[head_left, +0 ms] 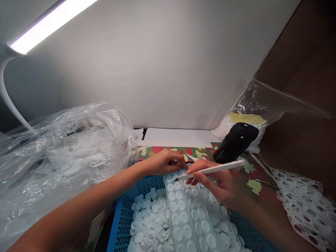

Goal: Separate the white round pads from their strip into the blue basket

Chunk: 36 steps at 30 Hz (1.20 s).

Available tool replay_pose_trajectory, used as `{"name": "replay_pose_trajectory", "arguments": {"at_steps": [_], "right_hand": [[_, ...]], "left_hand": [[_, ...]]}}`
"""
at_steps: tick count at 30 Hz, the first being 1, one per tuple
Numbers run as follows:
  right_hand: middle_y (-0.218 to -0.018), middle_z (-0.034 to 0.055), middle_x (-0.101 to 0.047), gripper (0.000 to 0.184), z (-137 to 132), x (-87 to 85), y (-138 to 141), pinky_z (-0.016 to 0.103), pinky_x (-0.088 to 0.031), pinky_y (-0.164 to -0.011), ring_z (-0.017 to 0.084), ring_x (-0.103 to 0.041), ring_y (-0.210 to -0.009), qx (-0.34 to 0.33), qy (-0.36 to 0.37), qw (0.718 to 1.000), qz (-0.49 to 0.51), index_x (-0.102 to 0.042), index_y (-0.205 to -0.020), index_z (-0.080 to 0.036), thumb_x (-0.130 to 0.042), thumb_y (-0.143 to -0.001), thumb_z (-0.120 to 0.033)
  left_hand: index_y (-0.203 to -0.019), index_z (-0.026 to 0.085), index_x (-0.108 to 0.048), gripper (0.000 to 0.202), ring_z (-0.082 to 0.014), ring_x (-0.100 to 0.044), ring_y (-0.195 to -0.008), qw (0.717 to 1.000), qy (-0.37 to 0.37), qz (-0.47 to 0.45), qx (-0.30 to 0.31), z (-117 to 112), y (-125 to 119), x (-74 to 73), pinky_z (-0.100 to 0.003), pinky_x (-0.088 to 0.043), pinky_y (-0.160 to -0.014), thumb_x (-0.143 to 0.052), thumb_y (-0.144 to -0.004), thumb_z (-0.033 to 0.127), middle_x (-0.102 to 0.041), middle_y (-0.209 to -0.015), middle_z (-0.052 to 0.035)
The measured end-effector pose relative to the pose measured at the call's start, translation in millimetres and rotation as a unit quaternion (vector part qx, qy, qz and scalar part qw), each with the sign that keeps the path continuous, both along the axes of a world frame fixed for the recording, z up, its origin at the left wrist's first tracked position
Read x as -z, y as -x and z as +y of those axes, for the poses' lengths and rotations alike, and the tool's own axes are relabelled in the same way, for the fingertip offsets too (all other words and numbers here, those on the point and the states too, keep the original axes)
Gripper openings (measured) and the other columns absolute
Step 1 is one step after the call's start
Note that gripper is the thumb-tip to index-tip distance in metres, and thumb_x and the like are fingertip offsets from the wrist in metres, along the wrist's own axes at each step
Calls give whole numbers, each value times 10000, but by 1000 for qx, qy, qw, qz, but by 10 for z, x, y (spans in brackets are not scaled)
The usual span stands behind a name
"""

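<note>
My left hand (164, 162) pinches the far end of a long strip of round white adhesive pads (189, 213), which runs down into a blue plastic basket (122, 224). My right hand (217, 185) grips a slim white pen-shaped tool (215, 169), its pointed tip touching the strip near my left fingers. Beneath the strip, the basket holds a heap of loose white discs (151, 217). Much of the basket is hidden by the discs and my forearms.
Crumpled clear plastic bags (65, 157) fill the left. A perforated white sheet (307, 206) lies at the right. Behind my hands are a patterned mat (173, 152), a black object (236, 141), a bag of white material (246, 119), and a cardboard wall (296, 70).
</note>
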State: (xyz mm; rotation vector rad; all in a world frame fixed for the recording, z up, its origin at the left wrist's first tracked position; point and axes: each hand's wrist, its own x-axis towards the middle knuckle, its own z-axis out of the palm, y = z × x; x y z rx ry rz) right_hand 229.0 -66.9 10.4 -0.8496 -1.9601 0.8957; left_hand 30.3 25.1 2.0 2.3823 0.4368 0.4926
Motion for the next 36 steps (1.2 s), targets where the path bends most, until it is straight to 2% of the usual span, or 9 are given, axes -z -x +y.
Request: {"name": "replay_pose_trajectory", "arguments": {"at_steps": [2, 9, 15, 20, 23, 26, 28, 33, 36], "right_hand": [[-865, 32, -607, 184, -9, -4, -2, 258, -529, -654, 132, -619, -751, 4, 13, 999, 32, -610, -949, -190, -430, -956, -229], [-819, 26, -590, 161, -11, -6, 2, 280, -478, -680, 147, -573, -765, 3, -47, 998, -42, -597, -901, -189, -441, -943, -196], [-864, 28, -583, 142, -6, 14, -14, 275, -460, -727, 143, -563, -806, -3, -56, 995, -88, -578, -917, -190, -440, -946, -195], [-954, 50, -595, 175, 50, 84, -13, 254, -459, -720, 138, -574, -835, -81, -99, 980, -154, -593, -1014, -186, -429, -956, -194], [-963, 53, -599, 195, 59, 84, -19, 253, -462, -708, 135, -578, -820, -92, -94, 977, -166, -605, -1024, -191, -421, -961, -201], [-906, 45, -596, 153, 34, 45, -28, 281, -470, -760, 151, -575, -850, -51, -76, 991, -94, -599, -963, -180, -448, -945, -199], [-843, 30, -589, 152, 17, 19, -22, 283, -486, -730, 146, -583, -795, -8, -52, 998, -20, -591, -930, -185, -444, -948, -215], [-832, 5, -548, 230, 37, -32, -12, 217, -475, -486, 97, -574, -582, 95, 9, 978, 186, -557, -861, -196, -394, -971, -316], [-739, -20, -531, 286, 19, -70, -154, 184, -348, -364, 54, -443, -419, 188, 48, 965, 177, -500, -789, -190, -393, -962, -392]], "left_hand": [[-906, 164, -660, 170, -69, -460, -601, 1000, 1, 1, 2, 1, 2, -1, -205, -365, -544, -497, -860, 148, -565, -740, 2], [-887, 163, -656, 160, -69, -454, -602, 1000, -3, 3, 0, 4, 1, 2, -211, -359, -544, -496, -872, 165, -555, -741, 3], [-908, 165, -658, 175, -70, -453, -601, 1000, -3, 4, -5, 7, -1, 16, -212, -353, -531, -489, -890, 205, -551, -745, -1], [-905, 153, -656, 181, -64, -441, -584, 1000, -8, 7, -7, -8, -8, -8, -203, -351, -508, -478, -887, 183, -564, -764, -9], [-901, 150, -654, 179, -60, -423, -566, 1000, -11, 8, -8, -16, -11, -22, -203, -349, -500, -477, -887, 176, -567, -765, -8], [-882, 153, -652, 166, -62, -418, -562, 1000, -15, 9, -7, -14, -9, -25, -204, -352, -509, -489, -885, 187, -563, -743, -1], [-894, 156, -654, 163, -64, -421, -565, 1000, -17, 13, -6, -12, -4, -25, -203, -356, -516, -495, -887, 193, -563, -735, 0], [-949, 169, -656, 203, -67, -444, -583, 999, -34, 15, -2, -10, 1, -31, -205, -365, -523, -459, -913, 205, -597, -814, -23], [-972, 181, -652, 220, -71, -469, -597, 997, -72, 17, -7, -13, -8, -32, -207, -379, -534, -441, -928, 225, -609, -846, -33]]}}
